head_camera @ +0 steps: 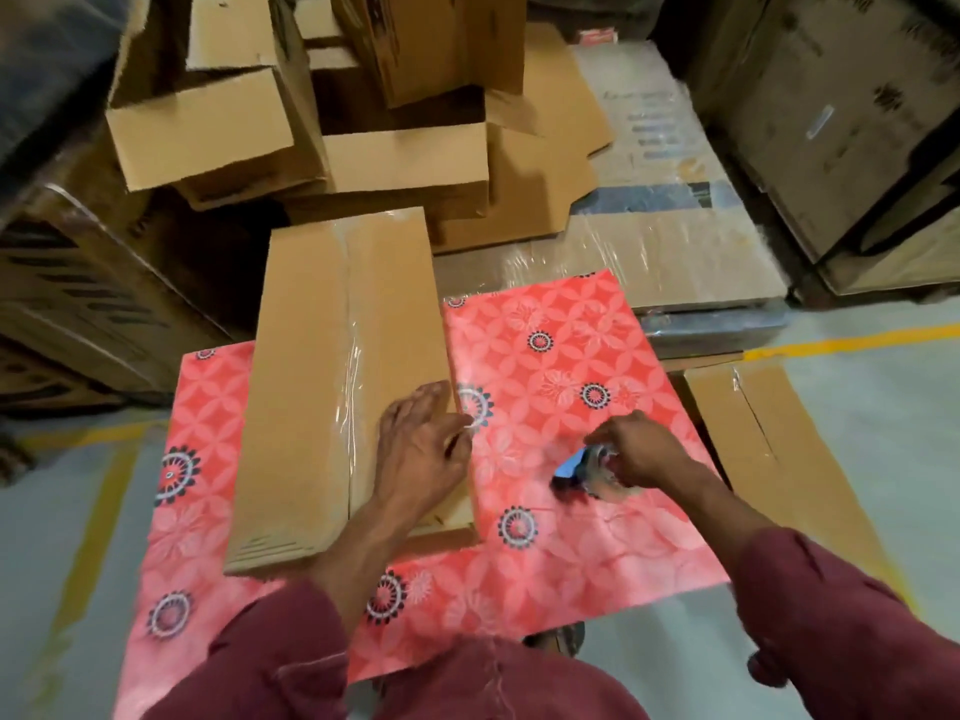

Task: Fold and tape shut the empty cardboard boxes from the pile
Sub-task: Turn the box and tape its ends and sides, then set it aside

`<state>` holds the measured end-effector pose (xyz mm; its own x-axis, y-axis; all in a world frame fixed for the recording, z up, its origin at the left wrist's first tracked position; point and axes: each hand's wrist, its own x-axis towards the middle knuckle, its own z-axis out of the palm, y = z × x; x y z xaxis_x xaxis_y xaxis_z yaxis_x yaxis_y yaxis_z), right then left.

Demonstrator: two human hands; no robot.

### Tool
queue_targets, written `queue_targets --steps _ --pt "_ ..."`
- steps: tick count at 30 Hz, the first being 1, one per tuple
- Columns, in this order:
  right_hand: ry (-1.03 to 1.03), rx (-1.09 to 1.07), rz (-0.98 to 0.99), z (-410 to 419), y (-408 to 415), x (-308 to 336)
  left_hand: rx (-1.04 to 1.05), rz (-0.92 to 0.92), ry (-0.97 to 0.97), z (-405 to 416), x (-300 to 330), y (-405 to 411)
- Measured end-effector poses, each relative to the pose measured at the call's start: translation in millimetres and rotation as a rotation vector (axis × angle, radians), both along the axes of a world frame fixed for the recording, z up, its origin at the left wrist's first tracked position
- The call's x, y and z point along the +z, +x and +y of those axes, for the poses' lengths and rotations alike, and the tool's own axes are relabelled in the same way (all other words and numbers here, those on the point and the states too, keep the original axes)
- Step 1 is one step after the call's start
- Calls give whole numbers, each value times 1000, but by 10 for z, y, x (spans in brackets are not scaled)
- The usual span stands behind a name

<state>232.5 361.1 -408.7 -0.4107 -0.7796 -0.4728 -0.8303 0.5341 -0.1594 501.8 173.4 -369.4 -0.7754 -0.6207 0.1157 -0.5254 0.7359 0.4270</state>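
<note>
Right hand [636,449] curled round a tape dispenser [584,472], blurred; fingers wrapped over its top, blue part showing at its left end. It sits low over the patterned pink tablecloth [571,356], right of centre on the table. Left hand [423,446] lies on the long cardboard box [337,387], fingers mostly straight and pressing the right-hand top flap near the box's near end; thumb and forefinger look pinched together at the box's right edge, perhaps on a tape tail, too small to be sure.

Box position: lengthwise along the left half of the table, its far end overhanging the far edge. Clear tape runs down the centre seam, glossy and wrinkled in the near half.

Beyond the far edge: the pile of empty boxes [311,132], flaps open, untaped. A taped box [769,449] stands on the floor off the right edge.

Judgement: top seam looks taped; step in hand is probably finishing the strip at the near end.

To do it well:
- keep the left palm flat so the flaps stay butted, no gap at the seam;
- carry the tape over the near end and down the end face;
- rub the wrinkled stretch flat from centre outward;
- cut cleanly with the dispenser's blade, tape held taut.

Risk: a loose tail lifting.
</note>
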Motion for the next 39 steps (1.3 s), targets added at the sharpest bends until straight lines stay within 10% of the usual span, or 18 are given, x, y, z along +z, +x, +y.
queue_targets --steps 6,13,23,30,35,39 --pt "140 360 101 -341 -120 -34 8 57 -48 31 -85 -8" --pt "206 305 -43 -364 -165 -93 30 94 -51 32 -81 -34" --pt "-319 202 -94 -12 282 578 133 277 29 185 54 14" --pt "-555 158 -129 53 1092 1406 583 769 991 792 490 531" --pt "-581 243 -119 -135 1892 1838 589 594 1759 763 733 1249" --pt "-514 365 -44 -356 2445 1919 567 656 1971 586 793 1791"
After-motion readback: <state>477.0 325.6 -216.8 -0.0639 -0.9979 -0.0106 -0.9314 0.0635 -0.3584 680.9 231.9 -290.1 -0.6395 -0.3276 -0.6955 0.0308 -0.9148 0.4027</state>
